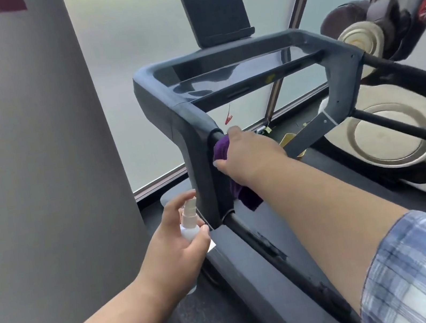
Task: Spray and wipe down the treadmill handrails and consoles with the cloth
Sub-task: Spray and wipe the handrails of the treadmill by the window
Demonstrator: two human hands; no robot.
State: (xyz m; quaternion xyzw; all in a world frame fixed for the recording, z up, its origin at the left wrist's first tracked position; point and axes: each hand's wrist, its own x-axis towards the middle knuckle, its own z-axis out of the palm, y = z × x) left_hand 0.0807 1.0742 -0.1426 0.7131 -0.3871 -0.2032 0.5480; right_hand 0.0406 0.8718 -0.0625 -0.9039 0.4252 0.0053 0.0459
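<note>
On the near-left black tubular handrail [249, 235], whose long axis is running down toward me in the head view, I am watching the right hand [244, 153] clutching the purple cloth [221, 151] around it, while the left hand [177, 240] is gripping the small white spray bottle [189, 221] just beside the post.

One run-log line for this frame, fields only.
step: wiping handrail | right hand: grips purple cloth round rail | left hand: holds spray bottle | console: untouched
</note>
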